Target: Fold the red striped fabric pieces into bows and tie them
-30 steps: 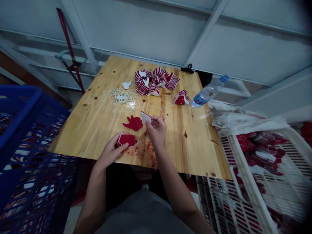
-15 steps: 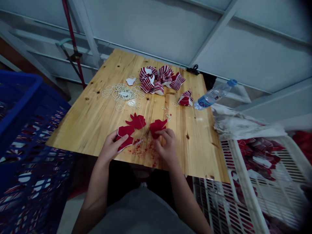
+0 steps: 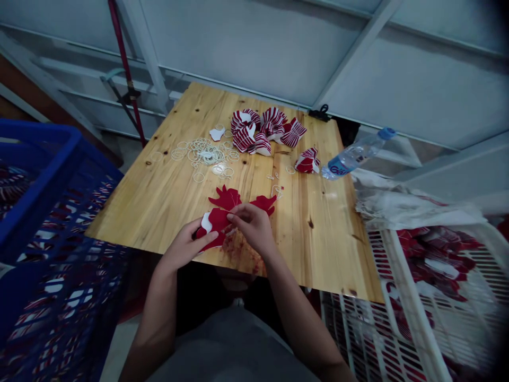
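Note:
My left hand (image 3: pixel 183 246) grips a red fabric piece with a white edge (image 3: pixel 215 222) just above the table. My right hand (image 3: pixel 252 228) pinches the same piece at its right side, so my hands nearly meet. Two more jagged red fabric cut-outs (image 3: pixel 226 198) (image 3: pixel 264 203) lie flat just beyond my fingers. Small red scraps (image 3: pixel 238 250) are scattered under my hands. Farther up the table are a tangle of pale rubber bands (image 3: pixel 204 154) and a heap of red-and-white striped fabric (image 3: pixel 254 132).
The wooden table (image 3: pixel 159 183) has a smaller striped bundle (image 3: pixel 307 161) near a lying plastic water bottle (image 3: pixel 352 160). A blue crate (image 3: pixel 51 212) stands left. A white crate (image 3: pixel 437 297) of red pieces and a plastic bag (image 3: pixel 413 204) are right.
My right hand has moved left to the piece in my left hand, leaving a red cut-out lying on the table. The view has shifted slightly.

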Demonstrator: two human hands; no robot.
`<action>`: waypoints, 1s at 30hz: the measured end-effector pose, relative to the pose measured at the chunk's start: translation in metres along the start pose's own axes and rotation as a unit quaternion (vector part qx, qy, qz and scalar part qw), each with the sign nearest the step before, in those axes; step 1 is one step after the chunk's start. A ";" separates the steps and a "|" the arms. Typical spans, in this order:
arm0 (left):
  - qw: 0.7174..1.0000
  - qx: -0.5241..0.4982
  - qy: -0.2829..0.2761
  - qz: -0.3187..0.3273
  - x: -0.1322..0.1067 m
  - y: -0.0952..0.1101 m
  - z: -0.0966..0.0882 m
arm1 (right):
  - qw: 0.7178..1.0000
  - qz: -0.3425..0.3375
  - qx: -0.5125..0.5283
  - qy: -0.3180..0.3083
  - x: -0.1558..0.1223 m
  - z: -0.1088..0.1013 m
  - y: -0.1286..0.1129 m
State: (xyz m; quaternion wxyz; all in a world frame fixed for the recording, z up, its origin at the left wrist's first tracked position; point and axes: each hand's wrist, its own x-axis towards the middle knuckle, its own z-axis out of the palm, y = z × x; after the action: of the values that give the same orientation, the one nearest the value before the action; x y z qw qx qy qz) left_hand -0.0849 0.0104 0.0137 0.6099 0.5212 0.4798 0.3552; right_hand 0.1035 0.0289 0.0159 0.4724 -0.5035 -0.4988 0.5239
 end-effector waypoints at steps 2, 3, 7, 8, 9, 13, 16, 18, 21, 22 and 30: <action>1.000 0.003 0.011 -0.005 -0.001 0.000 -0.004 | 1.000 0.009 -0.021 0.009 0.011 -0.002 -0.001; 1.000 0.005 0.018 -0.007 -0.002 -0.001 -0.006 | 0.999 0.013 -0.029 0.028 0.016 -0.003 -0.002; 0.999 0.011 0.039 -0.018 -0.004 -0.004 -0.014 | 0.999 -0.021 -0.035 0.025 0.029 0.000 -0.007; 0.999 0.012 0.040 -0.019 -0.004 -0.005 -0.016 | 0.999 -0.034 -0.039 -0.007 0.030 0.002 -0.008; 0.999 0.014 0.038 -0.018 -0.004 -0.006 -0.017 | 0.997 -0.040 -0.043 -0.040 0.029 0.004 -0.008; 0.999 0.027 0.032 -0.014 -0.003 -0.007 -0.018 | 0.999 0.000 0.006 -0.035 0.029 0.001 -0.006; 0.998 0.048 0.036 -0.008 -0.002 -0.007 -0.016 | 0.995 0.039 0.079 0.056 0.036 -0.008 0.000; 0.997 0.060 0.046 -0.006 -0.001 -0.007 -0.015 | 0.990 0.053 0.094 0.095 0.043 -0.011 0.005; 0.994 0.086 0.064 0.001 0.000 -0.009 -0.015 | 0.988 0.060 0.043 0.136 0.047 -0.007 0.010; 0.993 0.095 0.066 0.004 0.000 -0.009 -0.015 | 0.988 0.046 0.003 0.150 0.046 -0.005 0.010; 0.996 0.089 0.007 0.014 0.000 0.000 -0.004 | 0.936 -0.232 -0.242 -0.111 -0.012 -0.003 0.000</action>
State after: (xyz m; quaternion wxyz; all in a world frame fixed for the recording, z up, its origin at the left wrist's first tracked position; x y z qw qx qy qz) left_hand -0.0889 0.0115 0.0142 0.5523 0.5775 0.5068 0.3233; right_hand 0.1072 0.0172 0.0170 0.3859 -0.4117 -0.7628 0.3159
